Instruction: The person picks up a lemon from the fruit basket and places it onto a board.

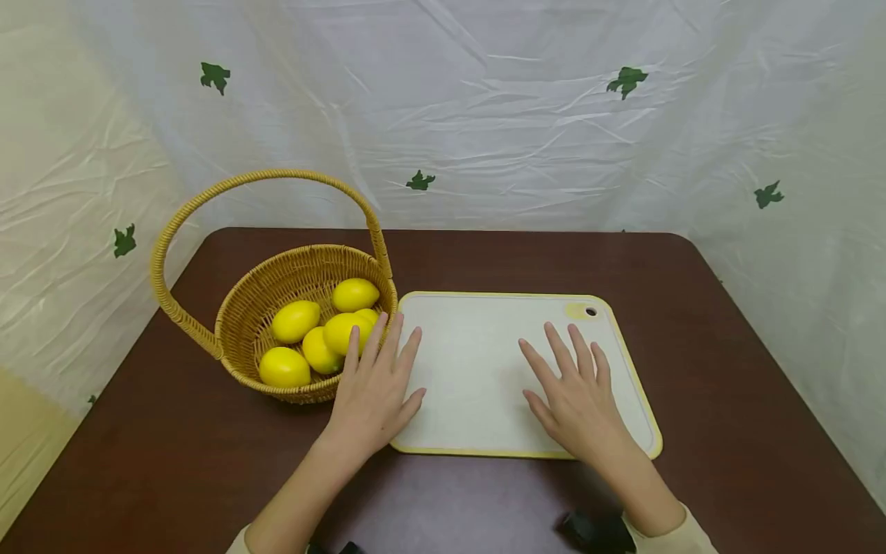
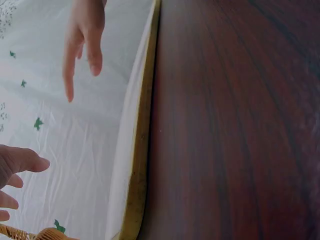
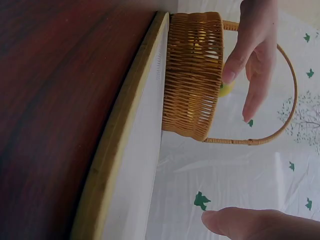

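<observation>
My left hand [image 1: 376, 388] is spread above the near right rim of a wicker basket [image 1: 249, 308] and the left edge of a cutting board. Several yellow lemons [image 1: 295, 322] lie inside the basket, some partly hidden behind my fingers. Over the right half of the white cutting board [image 1: 471, 369] with its yellow border, my right hand [image 1: 577, 396] is held with fingers apart. Both hands hold nothing. In the wrist views they hover above the board, apart from it; the right wrist view has the left hand [image 3: 257, 55] in front of the basket [image 3: 192, 75].
Everything stands on a dark brown wooden table [image 1: 720, 369]. The basket's tall arched handle [image 1: 277, 175] rises on the left. White sheeting [image 1: 526, 138] with green leaf shapes hangs behind and at the sides. A black object [image 1: 588, 531] is by the right wrist.
</observation>
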### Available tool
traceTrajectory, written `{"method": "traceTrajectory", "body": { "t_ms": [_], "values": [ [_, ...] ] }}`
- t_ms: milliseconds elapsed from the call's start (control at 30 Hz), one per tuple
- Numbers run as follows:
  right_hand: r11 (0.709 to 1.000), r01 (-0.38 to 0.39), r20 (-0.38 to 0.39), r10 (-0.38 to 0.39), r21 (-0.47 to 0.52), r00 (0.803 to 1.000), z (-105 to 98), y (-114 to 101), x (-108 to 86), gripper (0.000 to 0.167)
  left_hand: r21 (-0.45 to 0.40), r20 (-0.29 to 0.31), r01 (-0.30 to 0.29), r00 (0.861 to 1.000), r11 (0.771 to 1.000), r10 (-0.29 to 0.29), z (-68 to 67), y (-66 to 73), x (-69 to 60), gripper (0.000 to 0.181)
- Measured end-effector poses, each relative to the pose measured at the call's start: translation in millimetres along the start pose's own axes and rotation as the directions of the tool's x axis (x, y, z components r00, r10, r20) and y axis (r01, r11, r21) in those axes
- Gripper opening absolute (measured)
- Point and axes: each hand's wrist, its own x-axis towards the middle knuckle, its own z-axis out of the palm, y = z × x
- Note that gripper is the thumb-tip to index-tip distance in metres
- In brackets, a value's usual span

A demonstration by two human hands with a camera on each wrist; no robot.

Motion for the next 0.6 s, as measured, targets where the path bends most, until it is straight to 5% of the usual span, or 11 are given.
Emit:
{"method": "traceTrajectory", "body": {
  "t_ms": [233, 367, 500, 600],
  "values": [
    [0.999, 0.051, 0.009, -0.051, -0.02, 0.999, -2.6, -1.7, 9.4, 0.064, -0.079, -0.017, 0.089, 0.996, 0.993, -0.091, -13.9, -23.0, -11.7, 0.072],
    [0.995, 0.091, 0.009, -0.09, -0.036, 0.996, -7.5, -2.5, 22.5, 0.065, -0.142, -0.079, 0.183, 0.978, 0.973, -0.195, -23.2, -50.4, -21.2, 0.065],
    [0.989, 0.141, -0.004, -0.141, -0.039, 0.99, -16.4, -4.5, 42.1, 0.064, -0.223, -0.171, 0.289, 0.929, 0.931, -0.33, -38.2, -80.7, -29.6, 0.055],
    [0.981, 0.194, -0.015, -0.194, -0.027, 0.981, -23.5, -8.3, 59.0, 0.061, -0.307, -0.169, 0.388, 0.876, 0.869, -0.451, -49.9, -97.6, -37.2, 0.046]
  ]
}}
